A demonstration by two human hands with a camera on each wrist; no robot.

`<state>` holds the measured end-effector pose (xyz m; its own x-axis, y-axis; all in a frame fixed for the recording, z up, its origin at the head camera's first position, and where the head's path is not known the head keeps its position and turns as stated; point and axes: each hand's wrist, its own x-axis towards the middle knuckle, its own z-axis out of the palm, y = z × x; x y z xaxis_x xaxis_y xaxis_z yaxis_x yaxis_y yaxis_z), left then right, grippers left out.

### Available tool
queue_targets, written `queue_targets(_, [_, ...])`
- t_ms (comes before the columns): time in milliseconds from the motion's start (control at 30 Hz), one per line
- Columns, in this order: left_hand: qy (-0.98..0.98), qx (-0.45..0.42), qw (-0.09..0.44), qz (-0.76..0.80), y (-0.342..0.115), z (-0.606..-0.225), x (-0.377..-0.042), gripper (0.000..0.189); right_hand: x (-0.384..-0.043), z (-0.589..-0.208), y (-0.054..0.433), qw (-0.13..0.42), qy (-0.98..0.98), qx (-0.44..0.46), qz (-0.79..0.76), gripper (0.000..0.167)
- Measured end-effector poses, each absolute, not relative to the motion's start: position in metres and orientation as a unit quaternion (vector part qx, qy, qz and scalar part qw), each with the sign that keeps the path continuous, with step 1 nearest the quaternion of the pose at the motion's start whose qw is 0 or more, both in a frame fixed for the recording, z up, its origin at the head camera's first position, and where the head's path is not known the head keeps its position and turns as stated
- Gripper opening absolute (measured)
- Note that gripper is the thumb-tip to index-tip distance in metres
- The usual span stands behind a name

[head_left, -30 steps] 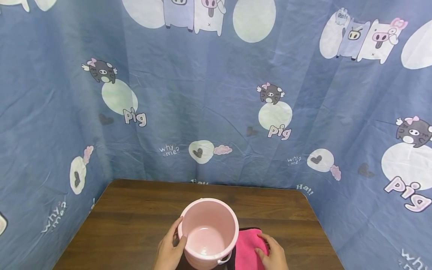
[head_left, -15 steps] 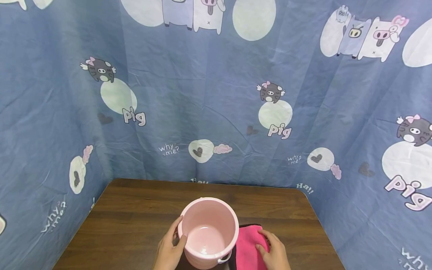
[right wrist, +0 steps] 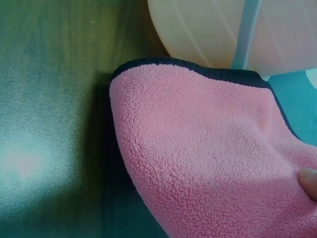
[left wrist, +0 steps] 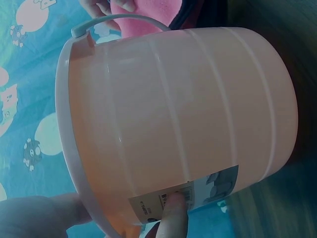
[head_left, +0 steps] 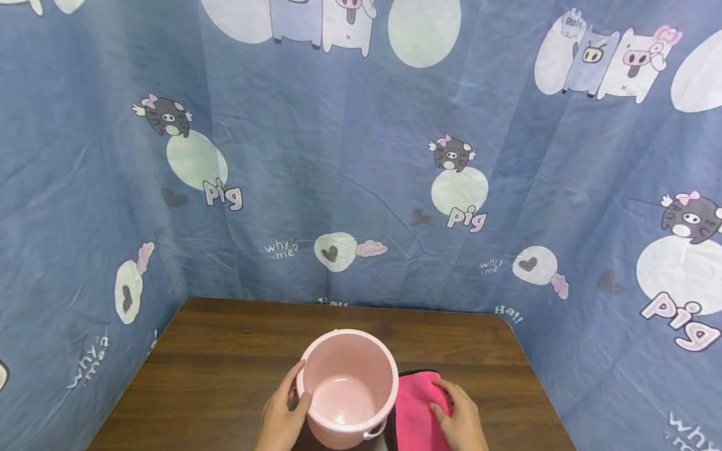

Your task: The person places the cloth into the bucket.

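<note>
A pale pink bucket stands in front of me at the near part of the table, its mouth tilted towards me and nothing visible inside. My left hand holds its left side near the rim; in the left wrist view the thumb presses on a printed label. Just right of the bucket lies a bright pink plush cloth with a dark border. Its right edge is pinched between thumb and fingers of my right hand. In the right wrist view the cloth partly covers the bucket's lower side.
The bucket's light handle hangs down on the side facing the cloth. Brown wood-grain table surrounds both things. A blue curtain printed with pigs encloses the table's back and sides.
The cloth has shifted slightly away from me along the bucket's right side, its far edge now farther back. My right hand has moved a little right. Left hand and bucket stay put.
</note>
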<state>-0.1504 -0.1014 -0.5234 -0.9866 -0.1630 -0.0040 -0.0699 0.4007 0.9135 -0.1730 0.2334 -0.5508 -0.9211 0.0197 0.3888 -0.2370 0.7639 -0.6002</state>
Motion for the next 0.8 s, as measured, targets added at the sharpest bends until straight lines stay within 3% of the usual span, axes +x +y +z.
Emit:
queue_targets(300, [-0.841, 0.074, 0.032, -0.535, -0.1022, -0.5233, -0.1510, 0.057, -0.1732, -0.5489, 0.2335, 0.194, -0.919, 0.056, 0.340, 0.041])
queue_targets(800, [-0.840, 0.074, 0.035, -0.536, -0.1021, -0.5227, -0.1502, 0.057, -0.1761, -0.5441, 0.2353, 0.261, -0.901, 0.074, 0.338, 0.045])
